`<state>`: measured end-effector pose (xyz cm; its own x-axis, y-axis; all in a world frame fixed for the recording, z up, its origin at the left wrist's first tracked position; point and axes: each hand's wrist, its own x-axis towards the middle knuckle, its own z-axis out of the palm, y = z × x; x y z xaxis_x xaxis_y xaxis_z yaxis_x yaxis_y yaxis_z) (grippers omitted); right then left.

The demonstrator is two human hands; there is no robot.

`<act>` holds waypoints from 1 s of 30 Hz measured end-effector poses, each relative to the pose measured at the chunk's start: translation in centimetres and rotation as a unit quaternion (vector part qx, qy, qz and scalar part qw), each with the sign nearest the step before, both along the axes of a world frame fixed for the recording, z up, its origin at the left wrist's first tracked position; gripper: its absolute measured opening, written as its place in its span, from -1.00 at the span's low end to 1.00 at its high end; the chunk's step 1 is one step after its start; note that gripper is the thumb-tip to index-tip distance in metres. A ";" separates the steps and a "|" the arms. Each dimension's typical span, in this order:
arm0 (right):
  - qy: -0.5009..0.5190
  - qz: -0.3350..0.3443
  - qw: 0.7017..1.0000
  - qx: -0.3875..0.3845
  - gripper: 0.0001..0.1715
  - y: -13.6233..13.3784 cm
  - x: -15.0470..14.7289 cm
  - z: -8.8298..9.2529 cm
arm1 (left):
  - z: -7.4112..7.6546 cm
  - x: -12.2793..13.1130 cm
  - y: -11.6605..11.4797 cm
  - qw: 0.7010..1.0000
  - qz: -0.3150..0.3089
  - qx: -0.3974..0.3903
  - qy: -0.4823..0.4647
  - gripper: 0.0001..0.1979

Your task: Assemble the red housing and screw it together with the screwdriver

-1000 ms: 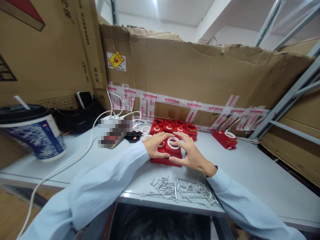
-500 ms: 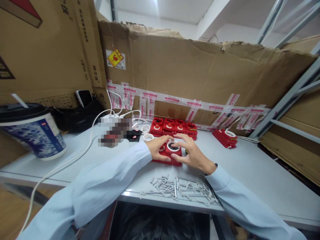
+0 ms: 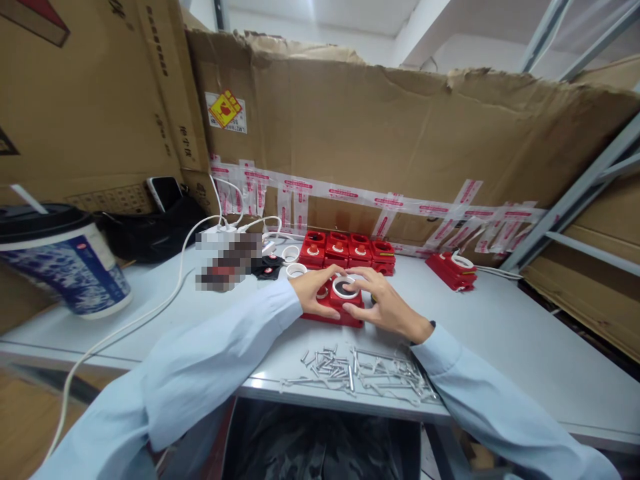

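A red block-shaped housing [image 3: 353, 316] lies on the table in front of me, with a white ring [image 3: 336, 283] set on its top and a dark round centre inside the ring. My left hand [image 3: 316, 293] curves around the housing's left side, thumb along the near side and fingers over the far side. From the right, my right hand [image 3: 383, 303] holds the ring's rim, one fingertip reaching inside it and the thumb at its near edge. Nearer to me lie many loose metal screws [image 3: 325, 363] and longer metal rods or pins [image 3: 395, 380].
Several red housings [image 3: 345, 253] stand in a row behind my hands, another red unit [image 3: 451, 270] to the right. Two white rings [image 3: 296, 271] lie left of them beside black pouches [image 3: 266, 267]. A large cup [image 3: 65, 260] and white cable [image 3: 175, 293] occupy the left. Cardboard [image 3: 340, 133] walls the back.
The view has shifted slightly. Both hands keep nearly the same place and pose around the red housing and its white ring.
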<state>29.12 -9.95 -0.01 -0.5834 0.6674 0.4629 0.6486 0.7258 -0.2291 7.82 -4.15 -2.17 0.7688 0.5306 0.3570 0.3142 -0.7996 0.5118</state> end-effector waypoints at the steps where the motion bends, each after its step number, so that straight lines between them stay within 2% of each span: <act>1: 0.002 0.001 1.000 -0.002 -0.65 0.0 0.0 0.0 | 0.0 0.0 0.0 1.000 0.001 -0.002 0.000 -0.25; 9: 0.045 0.041 0.997 -0.051 -0.69 0.0 -0.1 -0.2 | 0.0 -0.1 0.0 0.999 0.013 0.007 0.031 -0.22; 16: 0.060 0.048 0.994 -0.079 -0.62 -0.1 0.1 -0.2 | 0.1 0.0 0.0 0.996 0.033 0.005 0.084 -0.15; 24: 0.074 0.048 0.989 -0.119 -0.36 0.3 0.2 -0.1 | -0.5 0.0 0.5 0.995 0.025 0.023 0.092 -0.22; 30: 0.060 0.043 0.990 -0.123 -0.36 0.4 0.1 0.0 | 0.0 0.0 0.2 0.995 0.035 0.014 0.097 -0.27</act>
